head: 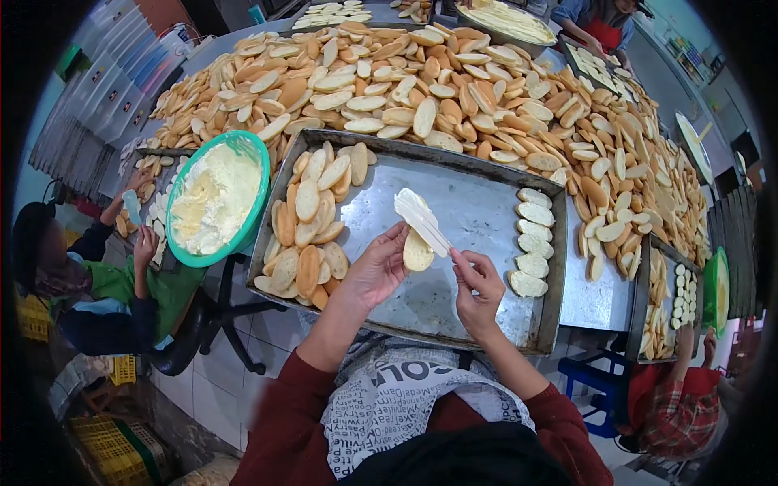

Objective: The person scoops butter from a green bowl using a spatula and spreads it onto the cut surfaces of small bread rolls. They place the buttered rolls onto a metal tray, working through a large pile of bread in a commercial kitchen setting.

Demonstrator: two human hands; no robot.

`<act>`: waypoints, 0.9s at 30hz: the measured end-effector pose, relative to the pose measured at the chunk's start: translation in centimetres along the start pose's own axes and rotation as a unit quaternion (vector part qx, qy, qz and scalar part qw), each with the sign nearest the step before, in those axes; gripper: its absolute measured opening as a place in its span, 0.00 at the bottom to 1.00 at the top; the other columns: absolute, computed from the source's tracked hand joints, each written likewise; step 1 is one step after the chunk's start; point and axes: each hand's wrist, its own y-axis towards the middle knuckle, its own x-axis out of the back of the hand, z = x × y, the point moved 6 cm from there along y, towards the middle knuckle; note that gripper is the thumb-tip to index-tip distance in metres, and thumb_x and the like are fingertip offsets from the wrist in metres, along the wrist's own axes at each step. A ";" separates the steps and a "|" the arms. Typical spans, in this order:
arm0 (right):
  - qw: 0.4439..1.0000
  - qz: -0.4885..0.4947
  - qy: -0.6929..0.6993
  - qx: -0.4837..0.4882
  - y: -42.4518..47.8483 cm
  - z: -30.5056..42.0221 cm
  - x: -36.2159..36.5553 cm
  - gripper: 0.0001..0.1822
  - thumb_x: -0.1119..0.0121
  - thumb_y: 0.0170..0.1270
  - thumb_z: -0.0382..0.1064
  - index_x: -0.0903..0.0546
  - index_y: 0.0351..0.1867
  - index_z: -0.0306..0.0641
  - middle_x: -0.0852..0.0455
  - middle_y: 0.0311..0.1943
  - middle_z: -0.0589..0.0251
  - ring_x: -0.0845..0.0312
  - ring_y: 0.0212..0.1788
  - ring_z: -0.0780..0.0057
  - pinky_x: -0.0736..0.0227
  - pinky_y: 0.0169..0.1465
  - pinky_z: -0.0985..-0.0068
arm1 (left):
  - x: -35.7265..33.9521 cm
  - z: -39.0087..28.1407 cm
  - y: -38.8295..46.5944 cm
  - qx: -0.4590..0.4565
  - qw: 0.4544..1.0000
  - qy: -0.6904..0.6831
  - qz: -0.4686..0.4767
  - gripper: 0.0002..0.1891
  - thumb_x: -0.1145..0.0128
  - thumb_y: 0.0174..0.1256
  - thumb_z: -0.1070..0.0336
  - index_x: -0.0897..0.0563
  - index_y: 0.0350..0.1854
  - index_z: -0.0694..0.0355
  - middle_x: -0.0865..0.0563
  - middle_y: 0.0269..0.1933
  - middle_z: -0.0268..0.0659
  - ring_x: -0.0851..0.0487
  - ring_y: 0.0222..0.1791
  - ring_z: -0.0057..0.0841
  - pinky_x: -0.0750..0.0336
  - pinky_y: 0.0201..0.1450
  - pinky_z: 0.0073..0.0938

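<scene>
Over a metal baking tray (389, 304), my left hand (381, 265) holds an oval slice of bread (418, 250). My right hand (478, 291) grips the end of a spatula (422, 220) whose blade, coated with pale cream, lies across the slice's upper part. Plain bread slices (307, 200) are heaped along the tray's left side. A column of cream-spread slices (535, 246) lies along its right side. Left of the tray stands a green plastic basin (265, 176) of pale yellow cream (213, 194).
A large heap of bread slices (364, 85) covers the table beyond the tray. Co-workers sit at the left (103, 285) and right (684, 407), another stands at the far right (598, 30), each near a tray. A blue stool (592, 376) stands below the table.
</scene>
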 end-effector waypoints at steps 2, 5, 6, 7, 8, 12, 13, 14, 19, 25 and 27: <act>0.997 0.004 -0.060 0.049 0.1 0.0 0.6 0.26 0.39 0.47 0.18 0.14 0.49 0.47 0.16 0.36 0.62 0.25 0.29 0.74 0.32 0.34 0.78 | 0.6 0.0 0.2 0.003 0.999 -0.030 0.015 0.22 0.42 0.63 0.69 0.29 0.60 0.67 0.19 0.55 0.40 0.19 0.55 0.27 0.23 0.60 0.27; 0.985 0.009 -0.126 0.121 0.3 0.7 1.8 0.29 0.40 0.41 0.19 0.14 0.47 0.50 0.16 0.34 0.64 0.26 0.27 0.73 0.36 0.31 0.76 | 0.7 -0.3 0.1 0.001 0.997 -0.064 0.045 0.22 0.43 0.63 0.71 0.29 0.59 0.68 0.20 0.56 0.43 0.20 0.56 0.29 0.24 0.61 0.28; 0.979 0.011 -0.145 0.145 0.4 1.1 2.3 0.30 0.40 0.39 0.20 0.14 0.47 0.51 0.15 0.34 0.65 0.26 0.26 0.72 0.37 0.30 0.76 | 0.6 -0.5 0.0 -0.001 0.996 -0.074 0.057 0.21 0.44 0.63 0.71 0.29 0.59 0.68 0.20 0.56 0.44 0.20 0.56 0.29 0.24 0.61 0.29; 0.974 0.024 -0.164 0.153 0.4 1.3 2.8 0.31 0.41 0.38 0.20 0.14 0.47 0.52 0.15 0.33 0.65 0.26 0.26 0.72 0.38 0.30 0.76 | 0.7 -0.7 0.0 -0.010 0.996 -0.074 0.047 0.22 0.43 0.63 0.71 0.28 0.59 0.67 0.20 0.56 0.43 0.20 0.56 0.29 0.24 0.61 0.28; 0.969 0.037 -0.183 0.162 0.4 1.6 3.4 0.31 0.41 0.37 0.20 0.14 0.47 0.52 0.15 0.33 0.65 0.26 0.26 0.72 0.38 0.30 0.76 | 0.7 -1.0 -0.1 -0.020 0.996 -0.075 0.037 0.22 0.42 0.62 0.71 0.28 0.59 0.66 0.19 0.55 0.42 0.20 0.55 0.28 0.24 0.61 0.28; 0.958 0.056 -0.228 0.162 0.9 3.1 5.9 0.33 0.43 0.33 0.20 0.13 0.45 0.53 0.15 0.31 0.66 0.25 0.24 0.73 0.36 0.29 0.77 | 1.8 -2.2 -0.2 -0.044 0.996 -0.071 0.027 0.22 0.40 0.62 0.70 0.27 0.58 0.63 0.17 0.52 0.36 0.18 0.54 0.26 0.23 0.59 0.26; 0.958 0.059 -0.237 0.150 1.0 3.3 6.3 0.32 0.44 0.34 0.20 0.13 0.45 0.53 0.15 0.31 0.66 0.25 0.24 0.73 0.35 0.29 0.77 | 1.5 -2.5 -0.2 -0.052 0.997 -0.051 0.037 0.21 0.39 0.62 0.69 0.26 0.58 0.62 0.17 0.51 0.34 0.18 0.52 0.24 0.22 0.57 0.25; 0.970 0.037 -0.205 0.123 1.2 3.5 6.6 0.31 0.43 0.36 0.20 0.13 0.45 0.52 0.15 0.30 0.66 0.25 0.23 0.74 0.34 0.28 0.77 | 1.1 -2.7 -0.2 -0.061 0.997 -0.031 0.046 0.21 0.39 0.62 0.69 0.26 0.58 0.60 0.17 0.49 0.32 0.17 0.50 0.23 0.21 0.55 0.23; 0.975 0.065 -0.186 0.106 1.9 5.6 5.5 0.30 0.41 0.38 0.20 0.13 0.46 0.53 0.15 0.30 0.67 0.26 0.22 0.75 0.34 0.26 0.78 | 0.1 -2.4 0.3 -0.064 0.996 0.013 0.060 0.17 0.39 0.64 0.67 0.25 0.55 0.55 0.17 0.41 0.26 0.21 0.31 0.10 0.25 0.33 0.09; 0.936 0.142 -0.263 0.186 0.9 7.1 5.9 0.34 0.43 0.32 0.22 0.13 0.46 0.55 0.15 0.30 0.69 0.28 0.21 0.75 0.38 0.25 0.77 | 1.3 -3.1 0.3 -0.127 0.988 0.070 -0.061 0.22 0.40 0.65 0.67 0.30 0.60 0.54 0.17 0.42 0.26 0.19 0.35 0.09 0.22 0.34 0.09; 0.940 0.121 -0.259 0.184 0.7 6.8 6.6 0.34 0.43 0.31 0.23 0.13 0.46 0.55 0.15 0.30 0.69 0.28 0.21 0.75 0.39 0.25 0.77 | 0.7 -3.2 0.0 -0.131 0.983 0.072 -0.106 0.22 0.40 0.65 0.67 0.30 0.61 0.54 0.17 0.42 0.26 0.19 0.34 0.09 0.22 0.34 0.10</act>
